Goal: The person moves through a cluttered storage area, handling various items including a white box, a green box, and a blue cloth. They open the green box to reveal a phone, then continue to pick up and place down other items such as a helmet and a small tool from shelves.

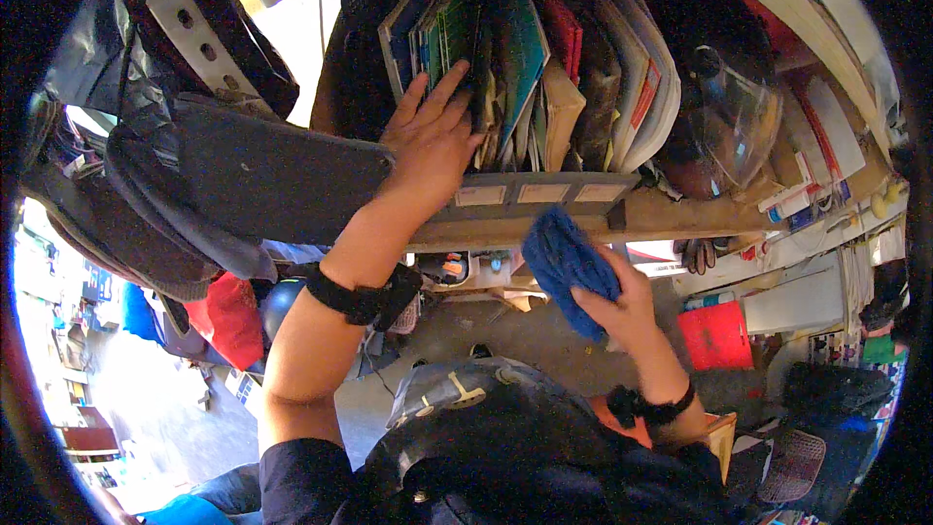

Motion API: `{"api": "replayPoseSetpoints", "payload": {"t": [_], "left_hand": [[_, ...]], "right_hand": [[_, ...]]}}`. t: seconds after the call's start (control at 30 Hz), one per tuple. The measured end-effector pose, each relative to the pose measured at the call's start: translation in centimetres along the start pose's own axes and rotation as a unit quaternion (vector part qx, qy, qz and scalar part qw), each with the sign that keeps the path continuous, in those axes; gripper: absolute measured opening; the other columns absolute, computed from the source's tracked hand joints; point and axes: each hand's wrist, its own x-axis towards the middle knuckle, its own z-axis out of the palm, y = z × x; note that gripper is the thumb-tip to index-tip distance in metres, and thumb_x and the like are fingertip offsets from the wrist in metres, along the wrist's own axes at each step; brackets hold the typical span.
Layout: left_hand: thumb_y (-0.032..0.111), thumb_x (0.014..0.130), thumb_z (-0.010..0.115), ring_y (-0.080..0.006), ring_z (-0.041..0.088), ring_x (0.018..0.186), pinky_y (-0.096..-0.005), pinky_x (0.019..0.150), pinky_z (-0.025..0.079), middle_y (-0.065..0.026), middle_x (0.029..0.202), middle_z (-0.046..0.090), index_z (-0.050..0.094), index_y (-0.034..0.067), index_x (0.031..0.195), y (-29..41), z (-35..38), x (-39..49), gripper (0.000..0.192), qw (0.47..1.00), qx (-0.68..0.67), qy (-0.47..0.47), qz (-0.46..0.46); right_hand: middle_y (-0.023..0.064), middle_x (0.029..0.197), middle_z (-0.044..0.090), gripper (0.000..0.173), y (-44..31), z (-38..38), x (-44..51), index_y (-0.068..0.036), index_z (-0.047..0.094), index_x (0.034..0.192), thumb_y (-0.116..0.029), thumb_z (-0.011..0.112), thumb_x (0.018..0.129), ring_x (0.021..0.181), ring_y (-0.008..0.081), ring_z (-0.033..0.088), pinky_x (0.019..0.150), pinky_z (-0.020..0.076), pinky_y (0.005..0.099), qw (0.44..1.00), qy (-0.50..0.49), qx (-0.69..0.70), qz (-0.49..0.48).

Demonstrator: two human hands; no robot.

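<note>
My left hand (430, 138) rests with spread fingers at the lower front of a row of upright books and folders (448, 29) on a shelf. No object is seen in its grasp. My right hand (619, 299) grips a bunched blue cloth (572, 270) below the shelf's front edge. A teal folder (526, 51) and a red folder (561, 22) stand in the row to the right of my left hand. Beneath them runs a grey rack edge (547, 191) with several pale labels.
A clear plastic visor (736, 124) lies right of the folders. Dark grey fabric (277, 168) hangs beside my left forearm. A wooden shelf edge (692, 222) crosses before me. Lower right are a red panel (716, 335) and a mesh basket (794, 465).
</note>
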Motion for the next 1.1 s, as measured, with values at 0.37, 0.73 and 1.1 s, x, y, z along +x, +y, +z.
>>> {"api": "replayPoseSetpoints", "payload": {"t": [0.37, 0.73, 1.1], "left_hand": [[0.011, 0.076, 0.048, -0.0229, 0.036, 0.129, -0.0424, 0.105, 0.03, -0.0049, 0.134, 0.046, 0.059, 0.007, 0.109, -2.0, -0.3, -1.1, 0.036, 0.996, -0.023, 0.072, 0.054], [0.008, 0.075, 0.049, -0.024, 0.037, 0.127, -0.0416, 0.104, 0.031, -0.0052, 0.129, 0.05, 0.062, 0.008, 0.106, -2.3, 0.7, -0.8, 0.034, 0.995, -0.008, 0.082, 0.063], [0.035, 0.079, 0.06, -0.0301, 0.031, 0.13, -0.0456, 0.107, 0.021, -0.0143, 0.134, 0.043, 0.054, -0.002, 0.116, 0.0, -2.2, -0.4, 0.053, 0.994, -0.104, 0.033, 0.018]], "right_hand": [[0.0088, 0.111, 0.054, 0.059, -4.8, 9.5, 10.5, -0.015, 0.056, 0.115, -0.019, 0.071, 0.058, 0.1, 0.0307, 0.05, 0.078, 0.0462, 0.04, 0.887, 0.035, -0.41, -0.21], [0.0101, 0.088, 0.058, 0.033, -7.6, 8.4, 13.6, -0.006, 0.064, 0.089, -0.018, 0.065, 0.058, 0.089, 0.0289, 0.057, 0.074, 0.0494, 0.0385, 0.886, -0.072, -0.444, -0.118], [0.0104, 0.091, 0.057, 0.034, -5.9, 3.7, 5.9, -0.007, 0.062, 0.084, -0.016, 0.065, 0.052, 0.084, 0.0316, 0.056, 0.069, 0.048, 0.0403, 0.926, 0.021, -0.34, -0.163]]}}
